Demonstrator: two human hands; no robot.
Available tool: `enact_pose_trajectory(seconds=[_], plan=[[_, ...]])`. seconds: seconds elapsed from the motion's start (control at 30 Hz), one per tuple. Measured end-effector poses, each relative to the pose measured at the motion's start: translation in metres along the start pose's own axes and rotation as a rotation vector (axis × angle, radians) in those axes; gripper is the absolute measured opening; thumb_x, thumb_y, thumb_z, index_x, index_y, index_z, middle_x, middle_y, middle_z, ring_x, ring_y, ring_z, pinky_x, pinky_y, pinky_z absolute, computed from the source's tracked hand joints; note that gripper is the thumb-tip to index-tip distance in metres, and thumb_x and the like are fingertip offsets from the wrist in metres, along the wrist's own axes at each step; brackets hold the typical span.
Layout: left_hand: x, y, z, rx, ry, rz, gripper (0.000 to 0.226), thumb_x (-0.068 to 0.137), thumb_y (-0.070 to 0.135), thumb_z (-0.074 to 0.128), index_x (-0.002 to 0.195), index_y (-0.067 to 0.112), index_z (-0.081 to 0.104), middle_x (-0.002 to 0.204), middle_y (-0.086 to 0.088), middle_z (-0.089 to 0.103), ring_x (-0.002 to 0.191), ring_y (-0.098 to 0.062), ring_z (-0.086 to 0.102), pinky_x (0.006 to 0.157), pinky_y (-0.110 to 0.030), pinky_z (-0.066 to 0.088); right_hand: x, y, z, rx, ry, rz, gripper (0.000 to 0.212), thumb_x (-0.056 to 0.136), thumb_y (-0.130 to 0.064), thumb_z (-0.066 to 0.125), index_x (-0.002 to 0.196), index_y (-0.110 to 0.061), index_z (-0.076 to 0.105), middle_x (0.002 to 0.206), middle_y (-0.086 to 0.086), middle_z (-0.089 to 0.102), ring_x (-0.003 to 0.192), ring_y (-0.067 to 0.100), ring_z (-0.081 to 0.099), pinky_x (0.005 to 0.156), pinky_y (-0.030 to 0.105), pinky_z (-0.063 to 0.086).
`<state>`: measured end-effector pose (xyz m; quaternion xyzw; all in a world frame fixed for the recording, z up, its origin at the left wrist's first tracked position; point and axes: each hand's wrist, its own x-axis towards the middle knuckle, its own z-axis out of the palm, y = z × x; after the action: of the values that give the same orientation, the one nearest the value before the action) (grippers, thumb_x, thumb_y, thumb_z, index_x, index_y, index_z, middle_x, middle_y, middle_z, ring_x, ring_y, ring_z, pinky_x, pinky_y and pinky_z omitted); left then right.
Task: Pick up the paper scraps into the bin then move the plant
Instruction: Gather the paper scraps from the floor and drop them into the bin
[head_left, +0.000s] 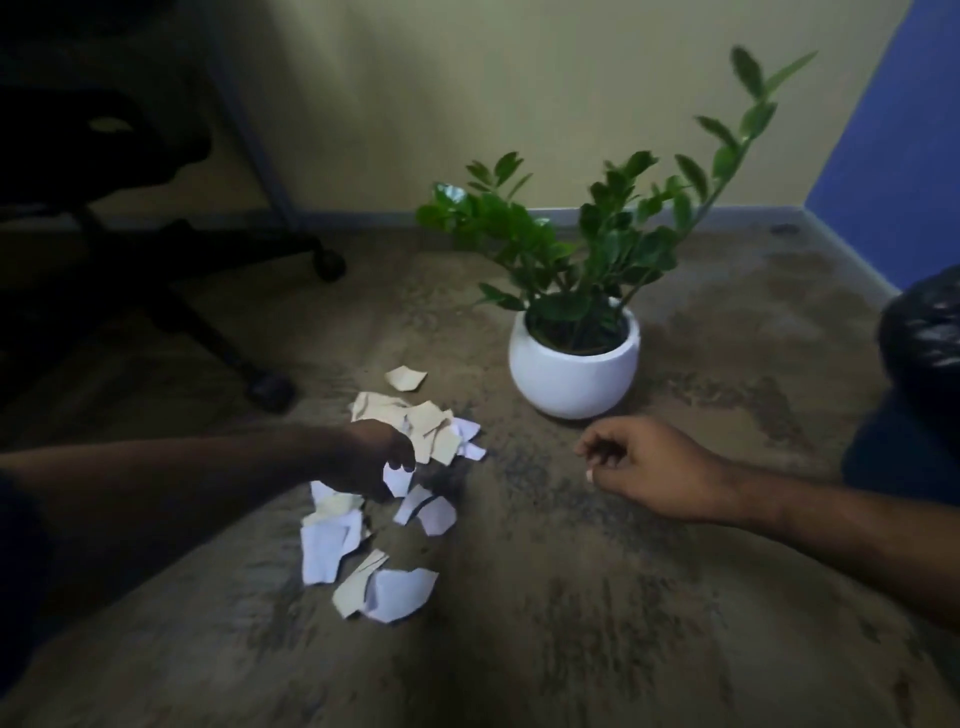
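Several torn paper scraps (384, 499), white and cream, lie in a loose pile on the brown floor at centre left. My left hand (371, 457) hovers over the middle of the pile with fingers curled downward, holding nothing that I can see. My right hand (639, 460) hangs loosely curled just above the floor, right of the scraps and below the plant (576, 249), empty. The plant is green and leafy in a round white pot (574, 376) standing upright behind the scraps. A bin lined with a black bag (924, 332) shows at the right edge.
A black office chair with wheeled legs (218, 312) stands at the left, next to a desk leg (249, 119). Yellow wall and grey skirting run behind the plant; a blue wall (893, 156) meets it at the right corner.
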<state>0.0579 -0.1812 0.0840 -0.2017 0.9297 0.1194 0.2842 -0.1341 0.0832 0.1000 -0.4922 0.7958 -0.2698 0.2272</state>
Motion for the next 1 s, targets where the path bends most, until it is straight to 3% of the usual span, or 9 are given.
enact_pose_trajectory(seconds=[0.2,0.33,0.47,0.6,0.67,0.77,0.83,0.9,1.0], plan=[[-0.008,-0.059,0.028,-0.116,0.070,-0.103,0.051,0.074,0.034,0.081,0.119,0.023,0.060,0.124,0.001,0.057,0.108,-0.017,0.055,0.089,-0.028,0.050,0.001,-0.008,0.060,0.026,-0.175,0.074,0.021,0.078,-0.008,0.069,0.095,-0.020,0.066,0.081,-0.004,0.065,0.067,0.003,0.055,0.069,0.018,0.045],[-0.016,-0.074,0.067,-0.332,0.272,-0.179,0.059,0.066,0.038,0.086,0.117,0.024,0.061,0.120,0.001,0.056,0.101,-0.015,0.053,0.082,-0.027,0.048,-0.003,-0.013,0.094,-0.015,-0.283,0.055,0.024,0.076,-0.014,0.068,0.095,-0.028,0.064,0.083,-0.009,0.061,0.071,0.001,0.057,0.075,0.019,0.049],[-0.025,-0.085,0.115,-0.507,0.427,-0.256,0.062,0.060,0.035,0.089,0.114,0.024,0.061,0.112,0.001,0.055,0.099,-0.017,0.055,0.078,-0.029,0.047,0.007,-0.028,0.129,-0.076,-0.334,-0.028,0.030,0.078,-0.018,0.068,0.107,-0.022,0.064,0.093,-0.010,0.058,0.078,0.001,0.051,0.073,0.012,0.038],[-0.026,-0.087,0.143,-0.643,0.549,-0.296,0.065,0.059,0.033,0.090,0.116,0.023,0.060,0.119,0.000,0.056,0.098,-0.016,0.056,0.078,-0.030,0.047,0.028,-0.045,0.173,0.020,-0.289,-0.002,0.048,0.080,-0.025,0.068,0.127,-0.020,0.056,0.118,-0.006,0.059,0.099,0.005,0.053,0.083,0.011,0.038],[-0.023,-0.085,0.150,-0.678,0.597,-0.321,0.071,0.059,0.035,0.090,0.121,0.024,0.057,0.125,0.000,0.054,0.101,-0.017,0.056,0.079,-0.031,0.048,0.035,-0.055,0.195,0.092,-0.232,0.031,0.055,0.082,-0.030,0.069,0.134,-0.023,0.051,0.133,-0.004,0.055,0.115,0.010,0.053,0.096,0.020,0.042],[-0.019,-0.080,0.157,-0.724,0.582,-0.366,0.086,0.060,0.035,0.090,0.134,0.026,0.047,0.133,0.000,0.052,0.112,-0.021,0.055,0.089,-0.038,0.050,0.036,-0.072,0.224,0.033,-0.181,0.013,0.062,0.085,-0.034,0.066,0.141,-0.026,0.041,0.147,-0.004,0.042,0.132,0.016,0.041,0.110,0.031,0.035],[-0.017,-0.077,0.162,-0.757,0.585,-0.383,0.090,0.060,0.031,0.090,0.137,0.025,0.045,0.129,-0.002,0.056,0.112,-0.021,0.054,0.091,-0.035,0.046,0.036,-0.080,0.237,-0.098,-0.190,-0.019,0.065,0.086,-0.034,0.064,0.144,-0.026,0.034,0.150,-0.003,0.038,0.136,0.019,0.033,0.113,0.033,0.030],[-0.015,-0.075,0.165,-0.765,0.610,-0.377,0.086,0.060,0.028,0.090,0.135,0.023,0.048,0.118,-0.001,0.059,0.106,-0.019,0.056,0.083,-0.028,0.041,0.037,-0.083,0.246,-0.239,-0.230,-0.014,0.066,0.087,-0.032,0.063,0.144,-0.025,0.032,0.149,0.000,0.038,0.136,0.023,0.031,0.112,0.036,0.030],[-0.014,-0.072,0.166,-0.801,0.616,-0.408,0.066,0.065,0.025,0.088,0.124,0.020,0.060,0.115,0.000,0.064,0.107,-0.018,0.058,0.083,-0.024,0.039,0.038,-0.081,0.252,-0.299,-0.198,-0.009,0.044,0.084,-0.026,0.062,0.127,-0.025,0.051,0.130,0.002,0.054,0.123,0.025,0.043,0.099,0.034,0.037]])
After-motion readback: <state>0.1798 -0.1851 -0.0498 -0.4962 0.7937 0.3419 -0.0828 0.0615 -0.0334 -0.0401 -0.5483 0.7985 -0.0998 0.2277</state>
